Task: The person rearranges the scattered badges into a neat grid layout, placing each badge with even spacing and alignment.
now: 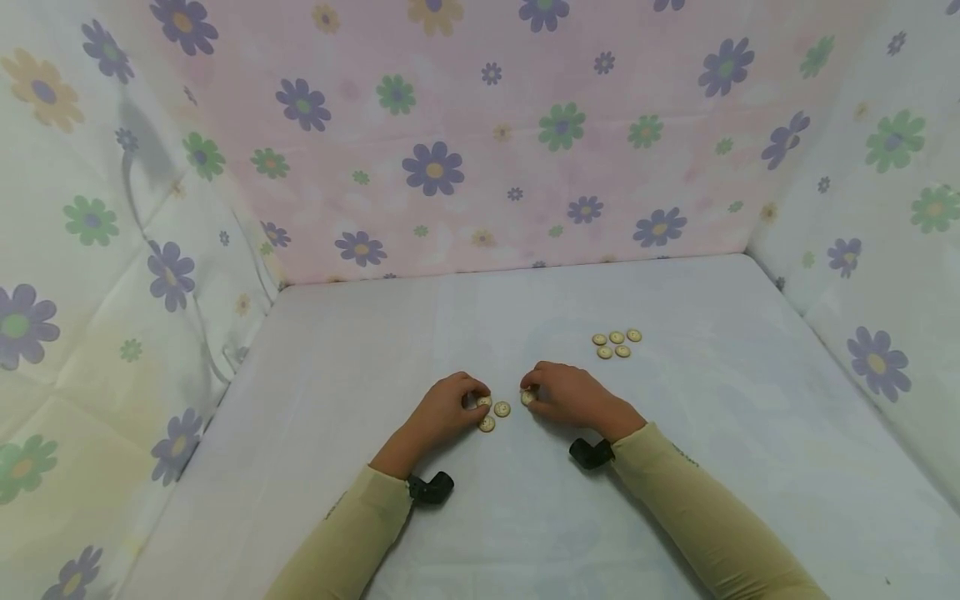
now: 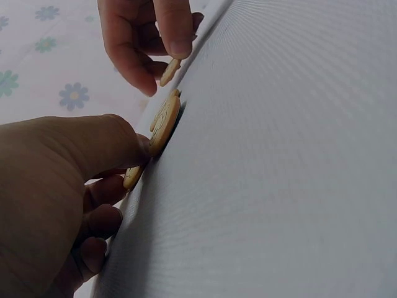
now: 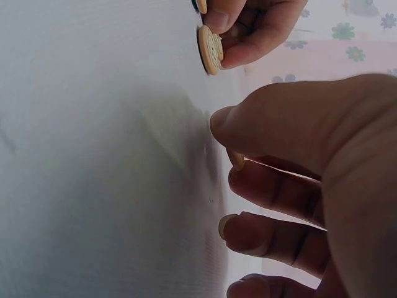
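- We find the left hand (image 1: 442, 408) grasping: its thumb and index finger close on the left disc (image 1: 483, 402), above the middle of the table (image 1: 337, 350) or on it; we cannot tell which.
- We find the right hand (image 1: 573, 398) grasping likewise, with the right disc (image 1: 528, 397) pinched between thumb and index finger. Its other fingers are bent and set apart, as the right wrist view shows. Whether this disc touches the table, we cannot tell.
- Between the hands, nearer the left, we record the middle disc (image 1: 502, 409), lying flat.
- We record the lower disc (image 1: 487, 424) just beside the left thumb, on the wearer's side of the left disc. Contact between the two cannot be confirmed.
- Beyond the right hand, well apart from these, we count a group of five (image 1: 617, 337) in two rows: three in the far row, two in the near.
- All discs are round and pale tan; those seen closely carry dark markings.
- We note tan sleeves (image 1: 705, 508) on both arms and a black camera (image 1: 591, 453) at each wrist.
- We note a white cloth on the table and flowered sheets (image 1: 487, 200) at its back and sides.
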A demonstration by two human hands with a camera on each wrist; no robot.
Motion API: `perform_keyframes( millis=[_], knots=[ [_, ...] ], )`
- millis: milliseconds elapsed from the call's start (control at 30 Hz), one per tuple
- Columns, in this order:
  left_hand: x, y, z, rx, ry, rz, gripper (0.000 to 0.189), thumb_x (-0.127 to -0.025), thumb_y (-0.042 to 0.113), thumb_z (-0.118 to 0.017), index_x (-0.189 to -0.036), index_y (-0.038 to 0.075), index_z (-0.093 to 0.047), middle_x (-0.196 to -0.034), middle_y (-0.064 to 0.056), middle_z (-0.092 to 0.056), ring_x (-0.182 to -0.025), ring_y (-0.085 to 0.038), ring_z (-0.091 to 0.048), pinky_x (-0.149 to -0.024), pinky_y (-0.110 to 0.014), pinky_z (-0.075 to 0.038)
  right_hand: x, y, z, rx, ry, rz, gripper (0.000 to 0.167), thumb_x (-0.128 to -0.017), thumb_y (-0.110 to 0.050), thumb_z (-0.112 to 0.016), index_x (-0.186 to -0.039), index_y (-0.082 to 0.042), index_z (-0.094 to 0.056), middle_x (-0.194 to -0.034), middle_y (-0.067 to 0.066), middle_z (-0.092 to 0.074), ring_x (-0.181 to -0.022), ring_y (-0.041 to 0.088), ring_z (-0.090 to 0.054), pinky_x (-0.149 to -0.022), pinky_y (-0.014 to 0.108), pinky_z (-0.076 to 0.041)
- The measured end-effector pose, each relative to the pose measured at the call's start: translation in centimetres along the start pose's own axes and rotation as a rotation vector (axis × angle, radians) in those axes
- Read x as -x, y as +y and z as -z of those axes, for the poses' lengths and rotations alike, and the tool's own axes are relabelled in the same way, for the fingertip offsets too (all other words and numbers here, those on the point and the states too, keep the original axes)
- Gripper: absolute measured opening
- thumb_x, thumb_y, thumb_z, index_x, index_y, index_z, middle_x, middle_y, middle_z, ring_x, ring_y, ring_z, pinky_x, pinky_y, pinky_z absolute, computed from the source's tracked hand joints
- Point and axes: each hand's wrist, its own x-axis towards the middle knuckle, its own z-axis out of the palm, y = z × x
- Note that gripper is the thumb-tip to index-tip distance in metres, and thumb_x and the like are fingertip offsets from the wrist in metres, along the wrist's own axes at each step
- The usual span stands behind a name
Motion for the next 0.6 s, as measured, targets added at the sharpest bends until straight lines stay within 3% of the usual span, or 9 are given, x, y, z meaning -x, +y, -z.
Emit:
perform_keyframes(
  millis=[333, 600],
  knots=[
    [0.1, -0.1, 0.0, 0.012, -0.006, 0.010, 0.018, -0.087, 0.023, -0.071, -0.103, 0.014, -0.072, -0.096, 0.003, -0.062, -0.076, -0.009, -0.049, -0.069, -0.026, -0.042, 0.1, 0.7, 0.5, 0.005, 0.001, -0.034, 0.022, -0.089, -0.028, -0.069, -0.109, -0.019, -0.071, -0.103, -0.005, -0.062, -0.088, 0.010, -0.058, -0.080, 0.032, -0.049],
    [-0.1, -0.3, -0.2, 0.000, -0.006, -0.001, 0.019, -0.087, 0.023, -0.071, -0.103, 0.014, -0.072, -0.097, 0.002, -0.062, -0.076, -0.009, -0.049, -0.069, -0.026, -0.042, 0.3, 1.5, 1.0, -0.064, -0.005, -0.080, 0.024, -0.090, -0.026, -0.067, -0.111, -0.016, -0.072, -0.105, -0.003, -0.063, -0.092, 0.012, -0.058, -0.085, 0.034, -0.049]
  ],
)
